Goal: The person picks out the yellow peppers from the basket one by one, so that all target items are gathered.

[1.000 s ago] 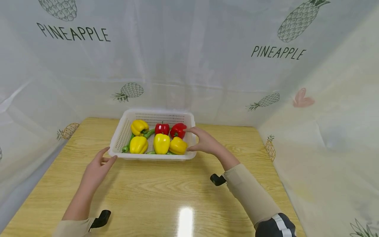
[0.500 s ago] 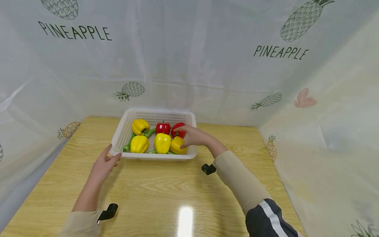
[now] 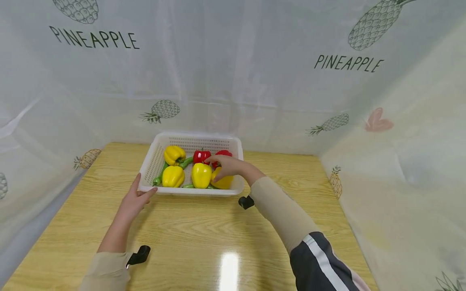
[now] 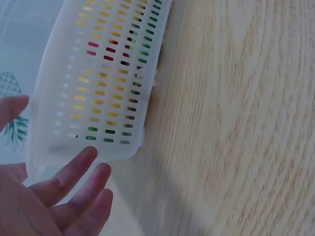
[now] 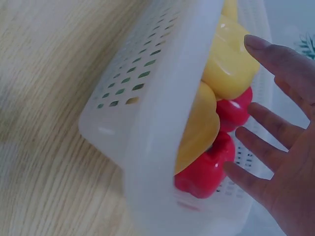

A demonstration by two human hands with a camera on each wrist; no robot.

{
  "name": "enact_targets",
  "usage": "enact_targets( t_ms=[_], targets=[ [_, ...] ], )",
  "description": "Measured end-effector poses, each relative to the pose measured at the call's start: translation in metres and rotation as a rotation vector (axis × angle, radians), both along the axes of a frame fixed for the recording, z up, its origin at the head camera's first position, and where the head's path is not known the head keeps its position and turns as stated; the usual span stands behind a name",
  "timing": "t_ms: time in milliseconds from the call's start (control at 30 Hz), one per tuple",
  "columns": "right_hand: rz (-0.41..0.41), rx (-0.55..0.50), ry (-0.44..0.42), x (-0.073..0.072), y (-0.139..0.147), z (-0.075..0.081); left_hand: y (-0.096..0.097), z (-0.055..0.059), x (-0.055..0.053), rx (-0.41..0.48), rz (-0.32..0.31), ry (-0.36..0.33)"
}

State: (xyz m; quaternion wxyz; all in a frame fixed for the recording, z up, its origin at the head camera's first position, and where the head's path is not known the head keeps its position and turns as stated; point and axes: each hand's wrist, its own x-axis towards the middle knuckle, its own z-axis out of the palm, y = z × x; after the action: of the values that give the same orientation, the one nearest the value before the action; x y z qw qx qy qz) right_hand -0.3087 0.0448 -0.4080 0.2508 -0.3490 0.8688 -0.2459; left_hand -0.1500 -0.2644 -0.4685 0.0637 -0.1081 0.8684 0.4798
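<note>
A white plastic basket (image 3: 238,186) holds yellow bell peppers (image 3: 201,176), red bell peppers (image 3: 202,157) and green chili peppers (image 3: 157,180). My left hand (image 3: 134,203) is at the basket's front left corner, thumb and a finger spread at the rim. In the left wrist view its loosely bent fingers (image 4: 81,194) show just outside the perforated wall. My right hand (image 3: 229,165) reaches over the right side of the basket, above the front right yellow pepper (image 3: 223,182) and partly covering the red one behind. In the right wrist view its fingers (image 5: 268,123) are spread and grip nothing.
The basket stands toward the back of a wood-grain table (image 3: 189,230). Behind and at both sides hangs a pale sheet (image 3: 218,60) printed with pineapples. Each wrist bears a small black camera mount (image 3: 140,255).
My right hand has moved left, from the basket's right rim to over the peppers. My left hand has shifted slightly right and up along the corner. The peppers keep their places in the basket.
</note>
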Motion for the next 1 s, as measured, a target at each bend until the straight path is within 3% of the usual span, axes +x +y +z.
enact_targets(
  t_ms=[133, 533, 733, 1000],
  targets=[
    [-0.011, 0.049, 0.013, -0.005, -0.007, -0.001, 0.0, -0.003, -0.005, 0.063, 0.004, 0.013],
    [-0.033, 0.122, -0.055, -0.01, -0.023, 0.003, 0.003, -0.012, -0.011, 0.229, 0.036, -0.028],
    [-0.032, 0.137, -0.067, -0.014, -0.028, 0.001, 0.006, -0.016, -0.012, 0.256, 0.075, -0.046],
    [-0.055, 0.139, -0.074, -0.018, -0.035, -0.004, 0.005, -0.016, -0.013, 0.264, 0.083, -0.053]
  ],
)
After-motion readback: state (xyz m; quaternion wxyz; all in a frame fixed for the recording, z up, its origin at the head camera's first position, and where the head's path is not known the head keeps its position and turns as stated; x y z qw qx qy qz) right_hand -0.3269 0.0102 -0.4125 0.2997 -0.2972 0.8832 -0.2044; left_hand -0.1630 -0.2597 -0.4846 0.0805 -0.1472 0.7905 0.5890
